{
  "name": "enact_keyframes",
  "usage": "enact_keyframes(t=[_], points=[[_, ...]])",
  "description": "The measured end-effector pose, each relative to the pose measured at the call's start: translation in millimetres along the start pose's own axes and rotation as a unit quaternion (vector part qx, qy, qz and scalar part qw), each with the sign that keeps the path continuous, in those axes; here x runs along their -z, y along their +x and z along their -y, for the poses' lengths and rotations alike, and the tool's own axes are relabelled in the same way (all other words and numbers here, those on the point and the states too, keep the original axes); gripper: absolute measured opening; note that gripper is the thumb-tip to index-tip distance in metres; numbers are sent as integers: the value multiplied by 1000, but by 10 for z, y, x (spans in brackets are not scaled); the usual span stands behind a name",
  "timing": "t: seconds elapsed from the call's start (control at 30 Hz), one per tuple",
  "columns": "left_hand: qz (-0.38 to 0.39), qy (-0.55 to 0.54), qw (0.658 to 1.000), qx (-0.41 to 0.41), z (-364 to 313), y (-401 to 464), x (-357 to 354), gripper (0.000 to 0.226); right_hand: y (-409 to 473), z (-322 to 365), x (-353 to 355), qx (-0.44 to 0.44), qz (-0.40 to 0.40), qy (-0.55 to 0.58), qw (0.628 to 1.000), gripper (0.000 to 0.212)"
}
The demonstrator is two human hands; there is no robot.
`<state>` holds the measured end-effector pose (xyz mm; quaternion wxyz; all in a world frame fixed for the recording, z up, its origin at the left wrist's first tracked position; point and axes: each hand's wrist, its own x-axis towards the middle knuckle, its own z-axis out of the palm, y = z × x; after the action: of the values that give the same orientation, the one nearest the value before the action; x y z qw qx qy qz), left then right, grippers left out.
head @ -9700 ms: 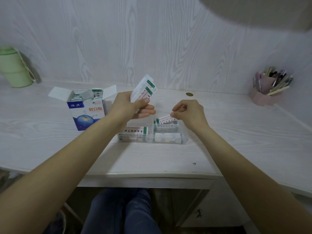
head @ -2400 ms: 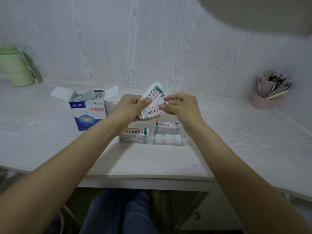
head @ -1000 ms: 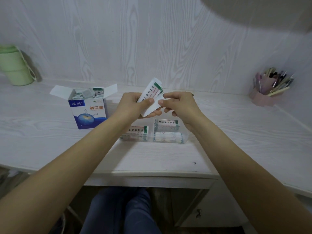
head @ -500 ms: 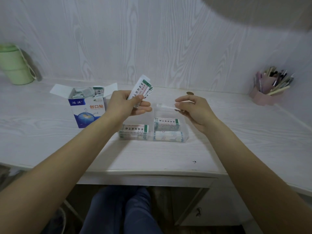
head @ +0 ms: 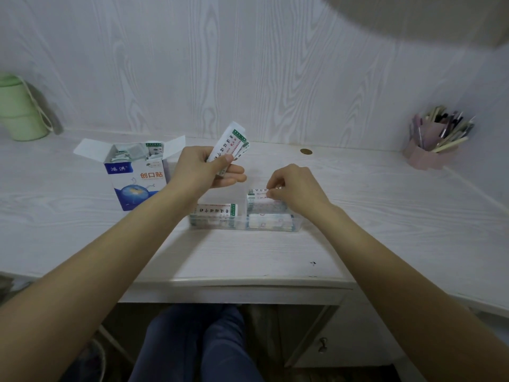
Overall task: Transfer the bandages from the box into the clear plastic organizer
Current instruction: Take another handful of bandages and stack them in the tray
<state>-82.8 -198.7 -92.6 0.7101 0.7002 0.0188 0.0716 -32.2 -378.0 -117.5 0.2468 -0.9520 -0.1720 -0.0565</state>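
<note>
Bandage strip, white with a green end, is pinched in the fingertips of the right hand and sits low over the rear right compartment of the clear plastic organizer, apparently just touching the stack already there. To finish this placement well, the strip should be laid flat and lengthwise on that stack, green end matching those beneath, and let go only once it rests level; a strip dropped at a slant would likely ride up on the divider or slide into the next cell. The front right compartment and the left one also hold wrapped strips, so the person would do best to keep filling evenly rather than crowding one cell.

Just to the left and higher, the left hand grips a fanned bunch of bandages between thumb and fingers, tilted up and away from the tray. Holding that bunch steady and near makes the next pick short; a loose grip could spill the fan.

Further left on the tabletop stands the open box, flaps spread, with more wrapped strips visible inside, so the job is partway through. A green cup stands at the far left, a pen holder at the far right.
</note>
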Motion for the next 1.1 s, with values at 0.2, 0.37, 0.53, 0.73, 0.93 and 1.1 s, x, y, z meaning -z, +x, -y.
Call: enact_keyframes(t=[0.2, 0.37, 0.53, 0.73, 0.93, 1.1], points=[[5, -3, 1000, 0, -10, -1, -28, 21, 20, 59, 8, -8, 26, -5, 1000, 7], [10, -8, 1000, 2, -12, -11, -56, 15, 17, 39, 21, -9, 29, 0, 1000, 7], [32, -9, 999, 18, 1, -17, -41, 13, -38, 156, 134, -12, -87, 305, 948, 12], [139, 34, 989, 39, 9, -89, -107, 20, -34, 276, 145, -26, -59, 423, 904, 9], [50, 97, 994, 17, 52, -30, -55, 17, -59, 225, 74, -21, -60, 456, 888, 19], [2, 50, 999, 17, 39, -37, -35, 17, -86, 197, 36, -54, -65, 470, 879, 21]])
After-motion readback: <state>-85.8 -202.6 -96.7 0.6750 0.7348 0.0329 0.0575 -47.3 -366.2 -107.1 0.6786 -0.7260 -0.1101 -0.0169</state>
